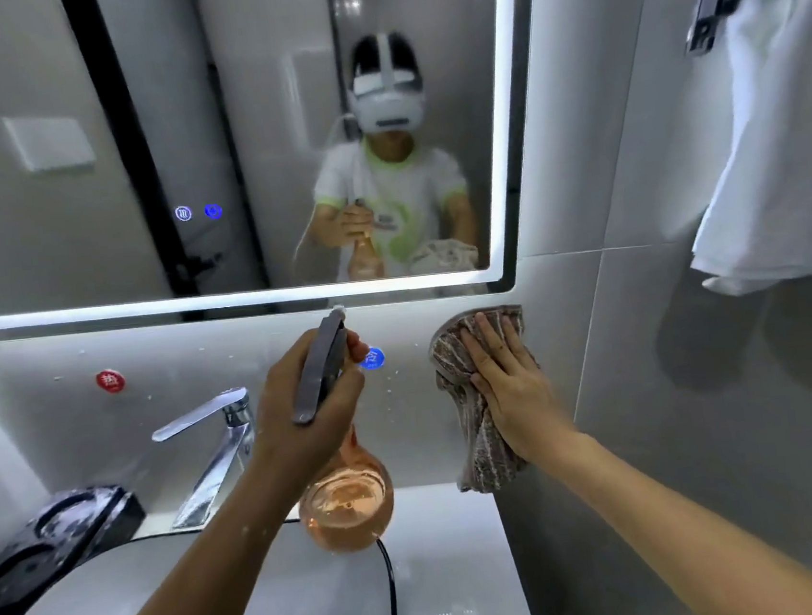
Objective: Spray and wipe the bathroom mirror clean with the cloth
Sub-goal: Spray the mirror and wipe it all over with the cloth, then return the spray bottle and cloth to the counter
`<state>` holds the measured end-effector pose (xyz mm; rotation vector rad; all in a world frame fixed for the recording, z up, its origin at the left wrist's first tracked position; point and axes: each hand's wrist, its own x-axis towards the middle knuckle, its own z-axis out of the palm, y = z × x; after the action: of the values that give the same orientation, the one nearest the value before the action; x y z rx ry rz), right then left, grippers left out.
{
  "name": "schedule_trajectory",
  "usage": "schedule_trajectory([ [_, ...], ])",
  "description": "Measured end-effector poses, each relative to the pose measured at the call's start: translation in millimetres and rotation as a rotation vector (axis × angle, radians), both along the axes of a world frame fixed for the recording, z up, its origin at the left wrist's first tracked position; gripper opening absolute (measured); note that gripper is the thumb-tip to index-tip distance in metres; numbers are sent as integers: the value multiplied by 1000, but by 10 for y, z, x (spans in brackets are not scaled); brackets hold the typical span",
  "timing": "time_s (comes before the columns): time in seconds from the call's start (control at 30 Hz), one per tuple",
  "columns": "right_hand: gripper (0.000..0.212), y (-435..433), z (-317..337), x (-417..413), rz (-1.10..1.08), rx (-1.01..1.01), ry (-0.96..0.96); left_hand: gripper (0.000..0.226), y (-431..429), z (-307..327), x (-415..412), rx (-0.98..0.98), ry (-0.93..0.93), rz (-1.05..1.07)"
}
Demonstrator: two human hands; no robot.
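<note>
Gripping the spray bottle at its neck, the left hand curls its fingers round the grey trigger, with the nozzle just under the lower edge of the mirror. The right hand lies flat, fingers straight, on the striped brown cloth, below the mirror's right corner. A tap stands left of the bottle, and a white towel hangs at the right.

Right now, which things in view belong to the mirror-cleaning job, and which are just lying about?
Job: mirror; spray bottle, gripped by the left hand; striped cloth, under the flat right hand.
Lying about: tap; white towel; red sticker.
</note>
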<state>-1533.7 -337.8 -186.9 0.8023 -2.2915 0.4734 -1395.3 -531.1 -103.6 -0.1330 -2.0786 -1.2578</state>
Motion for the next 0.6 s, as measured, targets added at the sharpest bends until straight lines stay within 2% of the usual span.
schedule_trajectory([
  [0.27,50,57,419,982,14,44,36,15,-23,164,933,19,86,-34],
  [0.43,47,112,458,1907,-34,60,-60,24,4,43,1669,12,69,-109],
  [0.6,49,230,345,2740,-50,67,-192,18,155,-132,2281,64,-20,-145],
])
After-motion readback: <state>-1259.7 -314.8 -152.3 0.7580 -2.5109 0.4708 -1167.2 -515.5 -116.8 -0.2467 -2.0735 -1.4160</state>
